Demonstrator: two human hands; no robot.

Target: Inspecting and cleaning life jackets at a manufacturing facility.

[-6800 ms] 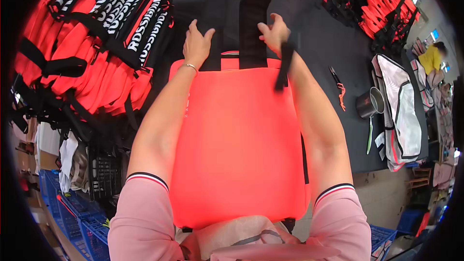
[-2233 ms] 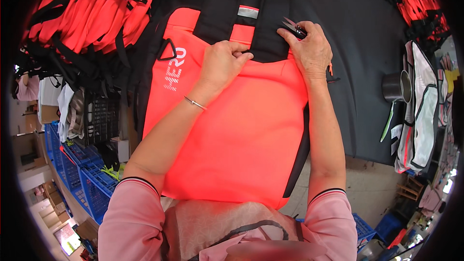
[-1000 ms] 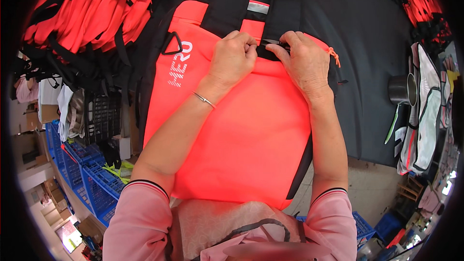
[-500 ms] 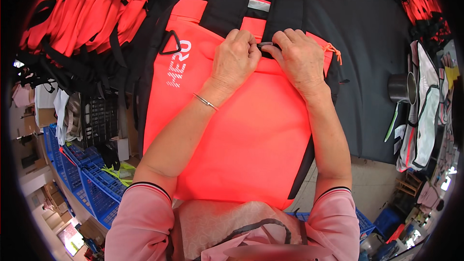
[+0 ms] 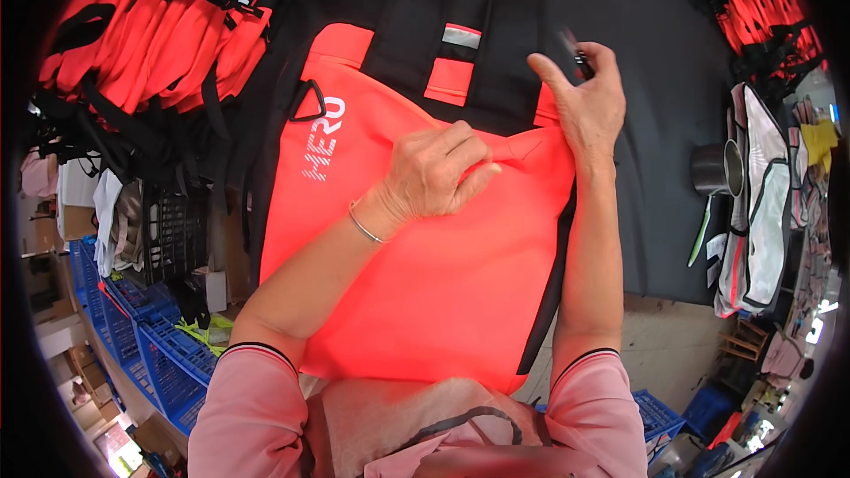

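Observation:
A bright orange-red backpack (image 5: 425, 292) with black sides and a black triangular ring lies in front of me. Two black straps (image 5: 513, 26) run from its top. My left hand (image 5: 438, 168) is closed on the orange fabric below the top edge, where creases spread from the fingers; the fingertips are partly hidden. Off the bag's upper right corner, my right hand (image 5: 591, 106) is raised, its thumb apart from the curled fingers. Those fingers hold a small dark tool (image 5: 582, 62) with a thin blade-like tip, blurred by motion.
Orange bags with black straps (image 5: 150, 44) are heaped at the upper left, and more orange pieces (image 5: 770, 13) at the upper right. A metal cup (image 5: 715, 168) and grey-white fabric (image 5: 766, 204) are at the right. Blue crates (image 5: 146, 327) stand at the lower left.
My hands have separated. The right moved up and right with the small tool, away from the bag's top edge; the left slid down and right. The bag's top edge now lies lower.

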